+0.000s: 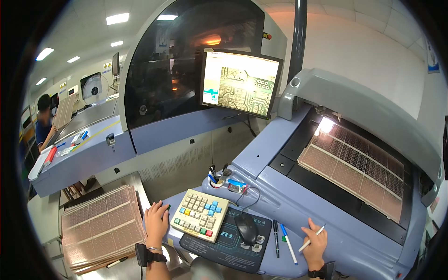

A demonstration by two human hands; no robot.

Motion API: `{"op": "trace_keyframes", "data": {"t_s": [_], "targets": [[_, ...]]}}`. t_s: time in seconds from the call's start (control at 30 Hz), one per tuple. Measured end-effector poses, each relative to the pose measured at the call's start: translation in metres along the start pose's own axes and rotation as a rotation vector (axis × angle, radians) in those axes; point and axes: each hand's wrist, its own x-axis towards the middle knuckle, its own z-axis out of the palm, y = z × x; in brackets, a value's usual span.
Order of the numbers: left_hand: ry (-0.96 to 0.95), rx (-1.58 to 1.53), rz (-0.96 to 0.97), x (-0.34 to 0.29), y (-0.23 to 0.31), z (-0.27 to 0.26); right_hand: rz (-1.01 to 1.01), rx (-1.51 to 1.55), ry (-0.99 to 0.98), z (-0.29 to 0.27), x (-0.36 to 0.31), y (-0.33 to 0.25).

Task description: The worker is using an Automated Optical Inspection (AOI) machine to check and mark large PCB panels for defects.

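My left hand [157, 222] lies with its fingers stretched out at the left edge of the blue console, just beside the cream keypad [199, 215] with coloured keys. A small dark green piece sits by its fingertips; whether they touch it I cannot tell. In my right hand [315, 242] a slim white pen [311, 238] is pinched, its dark tip pointing up. That hand is over the console, right of a white pen with a blue cap [288, 243] and a dark pen [276, 239]. A copper-coloured circuit board panel [345, 179] lies on the machine's black bed, lit at its far left corner.
A black mouse [246, 228] rests on a dark mouse pad [219, 254]. Behind stands a monitor [240, 84] showing circuit traces. Stacked circuit board panels [102, 224] lie at lower left. A grey arched cover [364, 107] spans the bed. Far left, another person [44, 123] holds a panel.
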Motion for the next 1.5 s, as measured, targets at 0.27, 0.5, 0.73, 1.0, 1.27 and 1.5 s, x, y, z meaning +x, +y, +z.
{"op": "trace_keyframes", "data": {"t_s": [0.27,0.5,0.73,1.0,1.27,1.5], "targets": [[0.004,-0.002,0.009,0.000,0.002,-0.001,0.001,-0.007,-0.005,0.001,0.000,0.000],[0.010,-0.006,0.010,-0.004,-0.001,-0.004,0.010,0.004,-0.019,-0.005,-0.001,-0.005],[-0.025,0.002,0.009,0.003,0.003,-0.001,0.012,-0.002,-0.023,-0.002,0.003,-0.003],[-0.032,0.028,0.013,0.006,-0.006,0.005,0.295,0.175,-0.375,-0.008,0.030,-0.045],[0.034,-0.129,0.016,0.003,-0.005,-0.004,0.246,-0.136,-0.517,-0.015,-0.005,-0.052],[0.061,-0.575,0.435,-0.022,0.097,-0.072,0.117,0.435,-0.541,-0.043,0.051,-0.101]]}}
